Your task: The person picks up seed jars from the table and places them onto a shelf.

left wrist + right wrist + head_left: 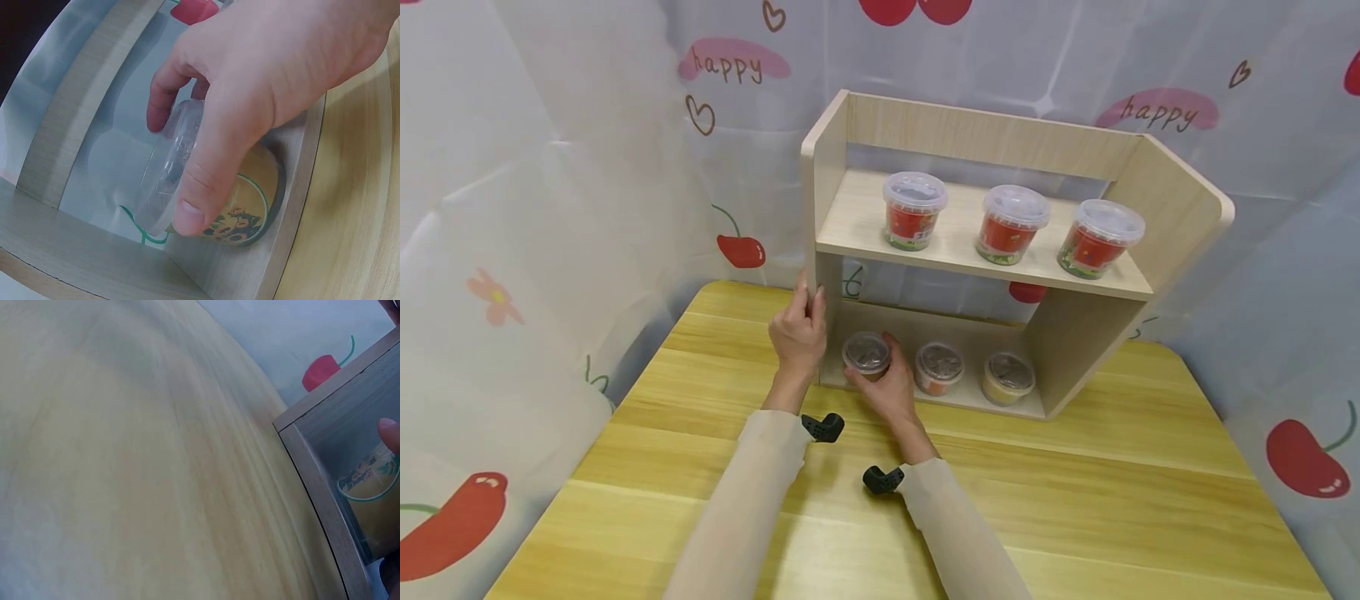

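A two-tier wooden shelf (985, 267) stands on the table. The left hand (797, 333) grips its left side panel near the front edge. On the lower board, the right hand (891, 383) holds the leftmost lidded plastic tub (867, 353), thumb on its left side and fingers on the far right side. In the left wrist view that hand (244, 94) curls round the tub (256, 187), which has a clear lid and a yellowish, flower-printed body and tilts in the image. The right wrist view catches a thumb tip (390, 434) on the tub (375, 506), partly out of frame.
Two more tubs, one with an orange band (939, 368) and one yellowish (1008, 379), stand right of it. Above are three red-labelled tubs (913, 212) with clear lids. The wood-grain table (1075, 500) meets a cherry-print sheet (587, 167) behind and at the sides.
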Demonstrator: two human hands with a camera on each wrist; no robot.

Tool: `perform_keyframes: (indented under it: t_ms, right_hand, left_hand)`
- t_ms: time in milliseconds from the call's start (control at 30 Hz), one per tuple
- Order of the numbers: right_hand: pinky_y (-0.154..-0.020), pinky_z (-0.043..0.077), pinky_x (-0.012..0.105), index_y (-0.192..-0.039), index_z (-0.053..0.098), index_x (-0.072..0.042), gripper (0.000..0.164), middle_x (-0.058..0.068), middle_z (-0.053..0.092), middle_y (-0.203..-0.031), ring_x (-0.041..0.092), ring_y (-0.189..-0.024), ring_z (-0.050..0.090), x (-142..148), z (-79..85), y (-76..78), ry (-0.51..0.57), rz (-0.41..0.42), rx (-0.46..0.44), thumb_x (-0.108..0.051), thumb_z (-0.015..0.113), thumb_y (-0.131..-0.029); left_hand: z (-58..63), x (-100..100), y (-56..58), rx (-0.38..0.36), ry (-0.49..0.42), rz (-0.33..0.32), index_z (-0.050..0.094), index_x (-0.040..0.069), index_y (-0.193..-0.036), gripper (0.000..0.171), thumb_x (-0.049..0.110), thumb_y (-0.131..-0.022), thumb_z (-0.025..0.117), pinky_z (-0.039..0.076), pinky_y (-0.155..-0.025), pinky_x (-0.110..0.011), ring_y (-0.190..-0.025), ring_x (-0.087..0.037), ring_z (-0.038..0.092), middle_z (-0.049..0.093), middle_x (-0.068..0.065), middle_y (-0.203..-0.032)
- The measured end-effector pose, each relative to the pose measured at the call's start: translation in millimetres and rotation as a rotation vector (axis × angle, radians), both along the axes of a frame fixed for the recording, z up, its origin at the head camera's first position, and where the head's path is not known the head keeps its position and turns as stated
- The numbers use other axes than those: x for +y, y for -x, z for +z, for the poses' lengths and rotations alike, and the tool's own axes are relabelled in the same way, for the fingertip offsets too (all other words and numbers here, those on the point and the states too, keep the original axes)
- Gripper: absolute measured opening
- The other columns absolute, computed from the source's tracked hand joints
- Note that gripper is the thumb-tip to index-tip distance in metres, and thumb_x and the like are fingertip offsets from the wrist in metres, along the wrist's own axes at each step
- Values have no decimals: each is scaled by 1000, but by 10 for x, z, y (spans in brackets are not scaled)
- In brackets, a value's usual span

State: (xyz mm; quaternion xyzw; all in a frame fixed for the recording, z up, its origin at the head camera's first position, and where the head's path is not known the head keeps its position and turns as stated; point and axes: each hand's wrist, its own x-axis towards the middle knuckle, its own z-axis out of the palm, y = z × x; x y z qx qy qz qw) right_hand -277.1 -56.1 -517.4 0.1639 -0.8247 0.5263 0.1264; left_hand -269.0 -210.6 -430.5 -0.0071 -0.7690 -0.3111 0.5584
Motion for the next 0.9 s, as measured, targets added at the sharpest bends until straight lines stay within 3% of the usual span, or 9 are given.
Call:
perform_keyframes:
  t_ms: [200, 633, 900]
  right_hand:
    - [-108, 34, 49, -153, 25, -3, 106, 22, 40, -149, 35, -134, 43, 38, 47, -55, -5, 6, -7, -30, 87, -73]
    - [-110, 30, 50, -154, 26, -4, 104, 19, 35, -154, 37, -138, 36, 128, 273, -262, -51, -13, -31, -36, 86, -75]
    - [-108, 30, 55, -154, 28, -8, 104, 18, 35, -154, 39, -138, 36, 232, 472, -399, -80, -27, -80, -41, 85, -74]
  left_hand:
    - [30, 20, -19, 0, -13, -12, 62, -2, -124, 34, 21, -98, 59, 43, -43, -44, -44, -30, 53, 62, -18, -63]
    - [37, 69, -56, -68, -49, -40, 61, 0, -128, 35, 18, -98, 60, 47, -50, -47, -55, -35, 63, 66, -20, -71]
    - [105, 39, -170, -121, -76, -53, 63, 1, -127, 34, 19, -98, 61, 42, -48, -48, -50, -33, 54, 60, -17, -63]
